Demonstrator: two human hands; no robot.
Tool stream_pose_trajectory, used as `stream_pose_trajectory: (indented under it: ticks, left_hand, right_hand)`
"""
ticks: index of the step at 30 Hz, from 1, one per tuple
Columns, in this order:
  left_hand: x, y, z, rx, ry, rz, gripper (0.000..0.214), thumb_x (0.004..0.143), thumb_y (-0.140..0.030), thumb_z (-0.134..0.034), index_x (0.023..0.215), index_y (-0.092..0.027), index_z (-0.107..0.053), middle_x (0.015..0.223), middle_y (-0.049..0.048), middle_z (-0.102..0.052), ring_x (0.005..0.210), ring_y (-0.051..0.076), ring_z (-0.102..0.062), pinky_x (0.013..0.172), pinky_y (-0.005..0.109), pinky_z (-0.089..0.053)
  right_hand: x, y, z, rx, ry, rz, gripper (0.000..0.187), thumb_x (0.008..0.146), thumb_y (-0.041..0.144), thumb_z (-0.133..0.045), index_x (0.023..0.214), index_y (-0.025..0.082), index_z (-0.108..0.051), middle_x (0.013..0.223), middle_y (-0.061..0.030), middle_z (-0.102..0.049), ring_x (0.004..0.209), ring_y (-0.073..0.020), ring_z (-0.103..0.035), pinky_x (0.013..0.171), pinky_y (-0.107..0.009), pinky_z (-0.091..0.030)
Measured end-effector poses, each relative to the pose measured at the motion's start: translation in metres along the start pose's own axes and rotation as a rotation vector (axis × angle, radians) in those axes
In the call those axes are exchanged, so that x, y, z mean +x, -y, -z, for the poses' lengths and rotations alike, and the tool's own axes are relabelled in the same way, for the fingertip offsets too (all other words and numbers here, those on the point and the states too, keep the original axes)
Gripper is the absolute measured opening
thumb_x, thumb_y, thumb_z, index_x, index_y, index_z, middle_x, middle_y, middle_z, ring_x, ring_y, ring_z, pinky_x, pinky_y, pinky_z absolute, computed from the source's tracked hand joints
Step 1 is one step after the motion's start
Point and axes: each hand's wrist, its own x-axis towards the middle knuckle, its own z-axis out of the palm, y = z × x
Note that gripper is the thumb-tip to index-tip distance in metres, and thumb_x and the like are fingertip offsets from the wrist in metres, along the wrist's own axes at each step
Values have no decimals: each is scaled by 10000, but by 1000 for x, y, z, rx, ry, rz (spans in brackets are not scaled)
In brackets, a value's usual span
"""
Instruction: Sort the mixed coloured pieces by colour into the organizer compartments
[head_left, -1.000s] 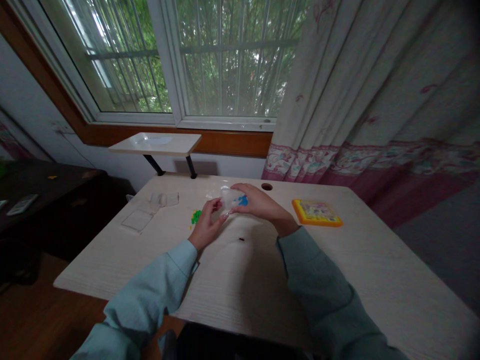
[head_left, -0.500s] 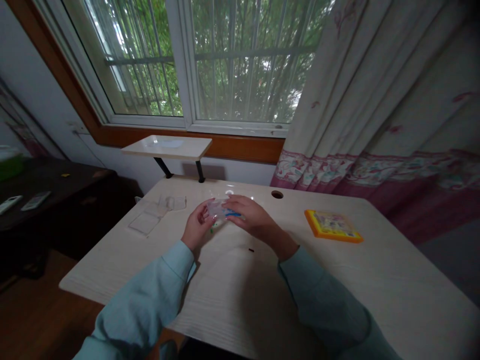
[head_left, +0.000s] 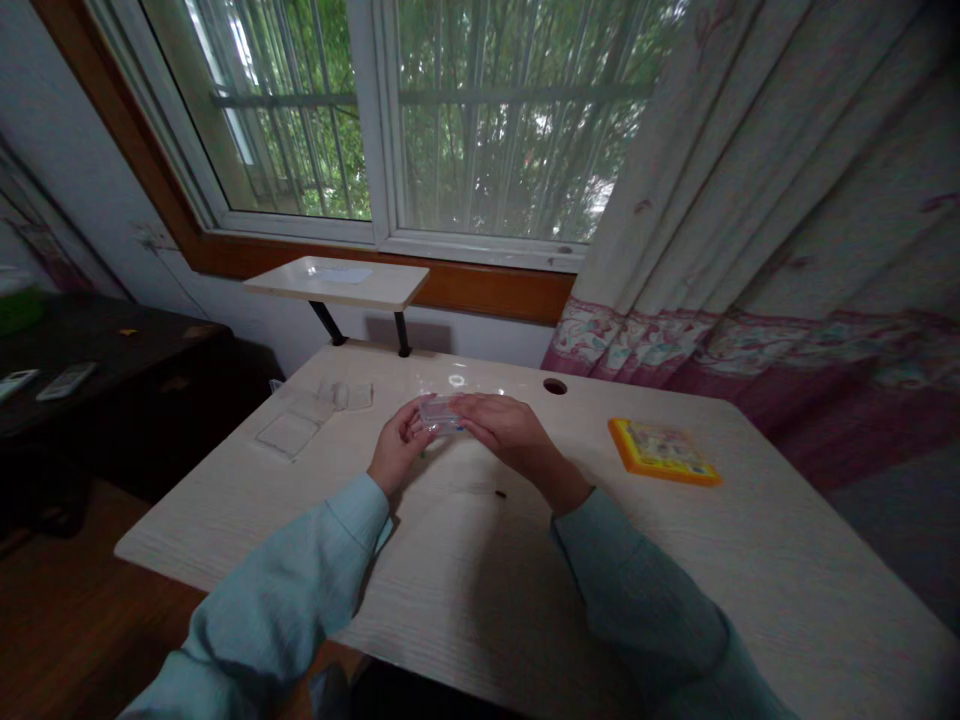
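Between my two hands is a small clear plastic box (head_left: 439, 411), held just above the desk. My left hand (head_left: 399, 440) grips its left end, fingers and thumb closed on the edge. My right hand (head_left: 504, 430) is closed over the right end and covers part of it. A bit of blue shows near the right fingertips; what it belongs to is hidden. Under the hands a tiny green piece (head_left: 423, 454) is partly visible. A small dark piece (head_left: 500, 493) lies on the desk nearer to me.
Clear plastic cases (head_left: 289, 432) lie on the desk (head_left: 420, 580) to the left. An orange-yellow flat box (head_left: 664, 452) rests on the right. A raised shelf (head_left: 337, 283) stands at the back left, and a round hole (head_left: 555, 386) pierces the back of the desktop.
The clear box has turned in my hands, and much less blue shows now. My right fingers have shifted along its top. The view has moved slightly.
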Motion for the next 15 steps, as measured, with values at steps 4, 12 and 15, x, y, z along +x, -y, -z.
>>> stream_pose_trajectory:
  ticks: [4,12,15]
  left_hand:
    - [-1,-1,-1,-10,-2,29,631,702,-421,-785,1243,-153,-600,1241,144,-654,1134,273,-622,1031,422,-462]
    - [3,-3,2,-20,20,79,621,702,-402,-779,1244,-148,-613,1248,141,-649,1112,271,-631,965,378,-496]
    - [4,-3,5,-35,32,96,630,696,-415,-784,1240,-143,-614,1253,144,-646,1100,266,-635,949,370,-505]
  right_hand:
    - [-1,3,-2,-92,-68,27,326,1002,325,-417,1151,182,-669,1172,-55,-711,1100,-178,-661,961,-316,-524]
    - [-3,10,-6,-156,-101,-13,325,1009,318,-405,1137,185,-673,1158,-48,-717,1048,-168,-681,912,-286,-530]
    - [-2,11,-6,-163,-85,-32,332,1010,324,-401,1135,188,-676,1147,-50,-722,1019,-171,-690,889,-287,-531]
